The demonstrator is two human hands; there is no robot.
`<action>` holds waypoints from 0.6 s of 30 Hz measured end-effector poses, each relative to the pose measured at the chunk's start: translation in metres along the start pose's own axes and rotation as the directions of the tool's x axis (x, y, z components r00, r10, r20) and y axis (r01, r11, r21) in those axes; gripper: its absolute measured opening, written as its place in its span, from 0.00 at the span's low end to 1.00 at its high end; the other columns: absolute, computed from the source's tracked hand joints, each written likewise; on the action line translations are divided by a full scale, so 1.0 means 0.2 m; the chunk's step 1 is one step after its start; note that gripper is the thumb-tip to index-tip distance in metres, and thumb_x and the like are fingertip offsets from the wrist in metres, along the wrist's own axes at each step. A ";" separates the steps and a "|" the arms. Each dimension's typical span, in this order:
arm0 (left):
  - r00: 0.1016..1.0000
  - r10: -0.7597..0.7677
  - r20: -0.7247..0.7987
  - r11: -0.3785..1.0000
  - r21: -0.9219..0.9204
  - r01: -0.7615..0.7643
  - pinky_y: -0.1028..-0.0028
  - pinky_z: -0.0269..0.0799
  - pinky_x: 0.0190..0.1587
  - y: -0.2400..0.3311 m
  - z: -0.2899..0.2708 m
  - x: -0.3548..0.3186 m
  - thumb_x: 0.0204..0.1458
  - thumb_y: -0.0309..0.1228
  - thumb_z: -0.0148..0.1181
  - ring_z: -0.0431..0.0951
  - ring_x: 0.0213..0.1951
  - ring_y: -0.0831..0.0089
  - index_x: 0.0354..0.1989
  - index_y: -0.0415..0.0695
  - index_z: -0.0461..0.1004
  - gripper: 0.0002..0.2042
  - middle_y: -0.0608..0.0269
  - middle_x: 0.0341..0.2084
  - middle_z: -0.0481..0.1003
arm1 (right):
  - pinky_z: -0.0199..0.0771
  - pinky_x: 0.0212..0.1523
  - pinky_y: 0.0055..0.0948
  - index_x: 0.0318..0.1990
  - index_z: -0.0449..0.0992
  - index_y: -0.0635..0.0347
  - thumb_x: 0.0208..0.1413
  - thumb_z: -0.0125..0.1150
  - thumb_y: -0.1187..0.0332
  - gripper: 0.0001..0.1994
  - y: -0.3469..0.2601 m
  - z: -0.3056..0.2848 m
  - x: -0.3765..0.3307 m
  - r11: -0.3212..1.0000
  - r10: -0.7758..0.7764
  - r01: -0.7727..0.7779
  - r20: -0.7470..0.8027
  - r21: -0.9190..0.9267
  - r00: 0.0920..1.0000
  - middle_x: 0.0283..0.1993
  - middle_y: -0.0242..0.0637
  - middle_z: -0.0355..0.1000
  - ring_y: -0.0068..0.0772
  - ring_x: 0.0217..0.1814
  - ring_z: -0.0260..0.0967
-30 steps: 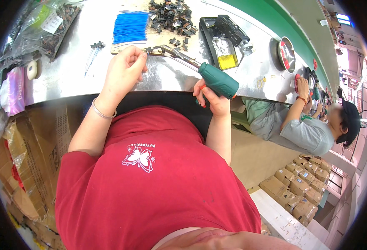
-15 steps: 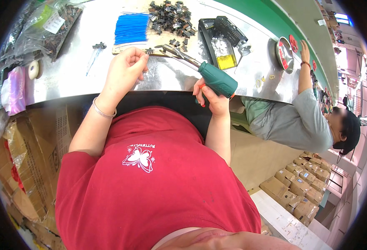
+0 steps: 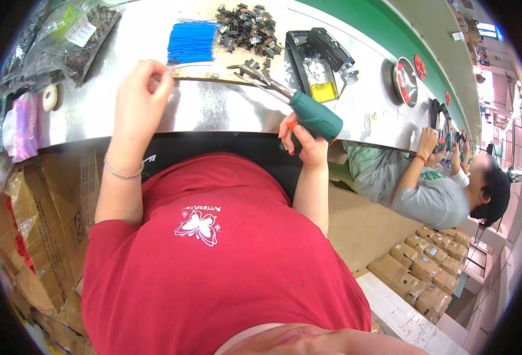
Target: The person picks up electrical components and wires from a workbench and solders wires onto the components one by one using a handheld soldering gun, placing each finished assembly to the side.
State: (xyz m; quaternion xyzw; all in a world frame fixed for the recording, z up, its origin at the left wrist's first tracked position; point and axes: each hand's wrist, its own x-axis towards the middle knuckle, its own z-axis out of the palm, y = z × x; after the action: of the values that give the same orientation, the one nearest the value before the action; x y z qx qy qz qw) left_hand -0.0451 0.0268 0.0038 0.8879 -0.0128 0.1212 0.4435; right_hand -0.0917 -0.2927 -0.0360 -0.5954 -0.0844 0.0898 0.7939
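Observation:
My right hand (image 3: 305, 145) is wrapped around the handle of a green soldering gun (image 3: 315, 116), a finger at its orange trigger. The gun's metal tip points left and away over the front of a pale work board (image 3: 225, 76). Left of that board, my left hand (image 3: 145, 86) is raised over the table with thumb and fingers pinched together; what they hold, if anything, is hidden. Beyond the board's front edge lie a bundle of blue wires (image 3: 191, 42) and a heap of small black switches (image 3: 250, 29). A few loose switches (image 3: 261, 64) sit near the tip.
A black soldering stand (image 3: 326, 50) with a yellow sponge (image 3: 323, 92) is right of the board. Farther right are a metal bowl (image 3: 404, 83) and a co-worker (image 3: 432, 195). Plastic bags (image 3: 53, 44) and a pink pack (image 3: 21, 127) lie at left.
My left hand has moved left, away from the small switch by the gun's tip, and now covers the wired switch lying there. The right hand stays nearly still. The co-worker's arm has drawn back.

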 end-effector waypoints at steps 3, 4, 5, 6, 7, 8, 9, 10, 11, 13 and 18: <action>0.999 0.013 -0.050 0.970 0.241 0.000 0.68 0.69 0.35 -0.07 -0.07 0.04 0.50 0.26 0.59 0.74 0.29 0.62 0.30 0.36 0.74 0.05 0.54 0.26 0.73 | 0.63 0.18 0.22 0.40 0.70 0.70 0.56 0.57 0.65 0.14 0.00 0.00 0.01 1.000 -0.026 0.026 -0.001 0.010 1.000 0.26 0.50 0.70 0.25 0.12 0.60; 0.998 0.009 -0.068 0.938 0.346 0.015 0.68 0.68 0.34 -0.09 -0.08 0.05 0.50 0.26 0.59 0.73 0.28 0.63 0.30 0.36 0.73 0.05 0.55 0.24 0.72 | 0.62 0.17 0.22 0.40 0.69 0.71 0.56 0.57 0.64 0.15 0.00 -0.01 0.01 0.999 -0.044 0.044 0.008 0.017 0.999 0.25 0.50 0.70 0.25 0.12 0.60; 0.997 -0.069 -0.042 0.915 0.395 0.080 0.65 0.69 0.37 -0.10 -0.08 0.05 0.50 0.26 0.59 0.74 0.32 0.57 0.32 0.36 0.73 0.06 0.51 0.27 0.72 | 0.62 0.16 0.22 0.39 0.69 0.71 0.57 0.56 0.63 0.15 0.00 -0.01 0.01 0.997 -0.071 0.071 0.024 0.036 0.997 0.25 0.50 0.69 0.25 0.12 0.59; 0.998 -0.025 -0.056 0.922 0.384 0.045 0.65 0.69 0.37 -0.10 -0.08 0.05 0.50 0.26 0.59 0.74 0.32 0.57 0.32 0.36 0.73 0.06 0.51 0.27 0.72 | 0.62 0.16 0.22 0.39 0.69 0.71 0.57 0.56 0.63 0.15 0.00 -0.01 0.01 0.998 -0.062 0.062 0.015 0.025 0.998 0.25 0.50 0.69 0.25 0.12 0.59; 0.996 0.016 -0.089 0.902 0.430 0.024 0.65 0.69 0.37 -0.09 -0.07 0.05 0.50 0.26 0.59 0.74 0.33 0.58 0.33 0.36 0.73 0.06 0.51 0.28 0.72 | 0.62 0.16 0.23 0.40 0.68 0.71 0.58 0.55 0.63 0.16 0.01 -0.01 0.01 0.996 -0.086 0.085 0.009 0.038 0.996 0.25 0.50 0.69 0.25 0.12 0.59; 0.994 -0.003 -0.106 0.876 0.480 0.054 0.66 0.69 0.38 -0.08 -0.06 0.05 0.50 0.26 0.60 0.74 0.33 0.59 0.34 0.37 0.73 0.07 0.52 0.29 0.72 | 0.62 0.15 0.23 0.41 0.67 0.70 0.58 0.55 0.62 0.16 0.01 -0.01 0.00 0.993 -0.108 0.108 0.002 0.051 0.994 0.25 0.49 0.68 0.25 0.11 0.59; 0.989 0.092 -0.119 0.915 0.401 -0.037 0.64 0.69 0.39 -0.06 -0.04 0.05 0.49 0.26 0.61 0.74 0.35 0.56 0.34 0.37 0.73 0.07 0.51 0.31 0.72 | 0.62 0.15 0.23 0.41 0.67 0.70 0.58 0.55 0.62 0.16 0.01 -0.01 0.00 0.993 -0.108 0.107 -0.001 0.051 0.994 0.25 0.49 0.68 0.25 0.11 0.59; 0.983 0.136 -0.122 0.943 0.321 -0.091 0.63 0.70 0.41 -0.03 0.00 0.05 0.48 0.26 0.61 0.73 0.36 0.54 0.34 0.37 0.73 0.08 0.51 0.32 0.72 | 0.61 0.15 0.23 0.42 0.67 0.70 0.58 0.55 0.62 0.16 0.01 -0.02 0.00 0.989 -0.119 0.120 -0.010 0.087 0.993 0.26 0.49 0.68 0.25 0.11 0.58; 0.978 0.184 -0.100 0.952 0.265 -0.152 0.63 0.69 0.41 0.01 0.03 0.05 0.48 0.25 0.60 0.73 0.36 0.55 0.34 0.38 0.73 0.07 0.52 0.31 0.71 | 0.61 0.15 0.23 0.43 0.66 0.69 0.59 0.54 0.62 0.16 0.01 -0.02 0.00 0.984 -0.131 0.133 -0.018 0.122 0.991 0.27 0.49 0.68 0.24 0.11 0.58; 0.947 0.321 -0.025 0.925 0.225 -0.307 0.62 0.69 0.42 0.08 0.13 0.04 0.47 0.24 0.60 0.73 0.36 0.55 0.35 0.39 0.73 0.07 0.53 0.31 0.71 | 0.61 0.15 0.23 0.44 0.66 0.67 0.59 0.53 0.61 0.15 0.01 -0.02 0.00 0.979 -0.134 0.131 0.009 0.155 0.991 0.27 0.49 0.67 0.24 0.11 0.57; 0.894 0.447 0.024 0.888 0.111 -0.447 0.64 0.69 0.44 0.19 0.35 0.08 0.46 0.23 0.61 0.72 0.40 0.57 0.38 0.39 0.73 0.10 0.56 0.34 0.71 | 0.60 0.14 0.23 0.43 0.66 0.65 0.60 0.50 0.60 0.15 0.02 -0.03 0.00 0.948 -0.162 0.167 -0.042 0.272 0.986 0.28 0.49 0.67 0.23 0.11 0.56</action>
State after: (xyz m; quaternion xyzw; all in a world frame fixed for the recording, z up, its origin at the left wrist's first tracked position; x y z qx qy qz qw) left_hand -0.0200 -0.0499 -0.0038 0.8848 -0.2093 0.2216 0.3524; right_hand -0.0898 -0.2967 -0.0406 -0.4711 -0.1128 0.0285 0.8744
